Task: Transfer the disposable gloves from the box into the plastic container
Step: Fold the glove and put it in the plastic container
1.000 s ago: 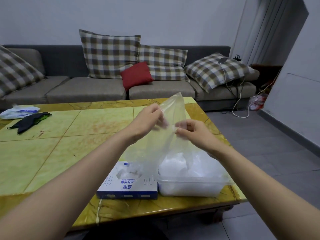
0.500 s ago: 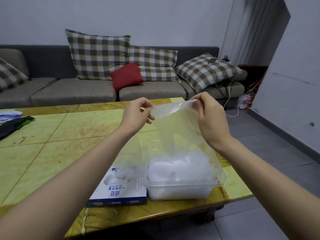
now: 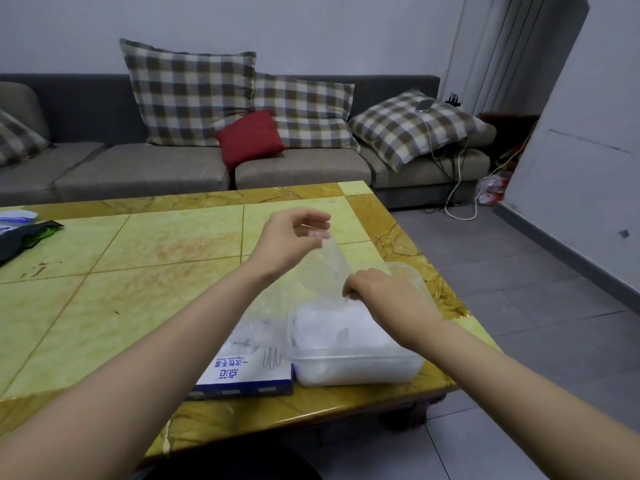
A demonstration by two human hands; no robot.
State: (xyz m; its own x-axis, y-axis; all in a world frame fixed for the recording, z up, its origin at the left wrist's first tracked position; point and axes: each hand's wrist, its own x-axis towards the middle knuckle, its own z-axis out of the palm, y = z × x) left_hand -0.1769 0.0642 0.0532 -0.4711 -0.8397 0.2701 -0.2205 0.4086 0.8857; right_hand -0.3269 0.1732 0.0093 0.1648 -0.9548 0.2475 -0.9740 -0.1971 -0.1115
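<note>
One tiled table under everything, with the work gathered at its near right corner. Standing there, a plastic container, clear and open-topped, already heaped with a pile of gloves that reads as whitish film. Just beside its left wall, the blue and white glove box, lying flat, with a wisp of film at its opening. Above both, stretched on a slant, a single clear glove: upper end far and left, lower end dipping toward the pile. Pinched at that upper end by the left hand, thumb against fingertips, raised well above the table. Gripped lower down by the right hand, fingers curled downward, knuckles up, just over the container. Judged as the placing step, partway through the task, with more probably left in the box. Calls next for lowering the left hand toward the container, tucking the film onto the heap, then releasing with both hands; light, clingy stuff, so likely to stick to fingers.
</note>
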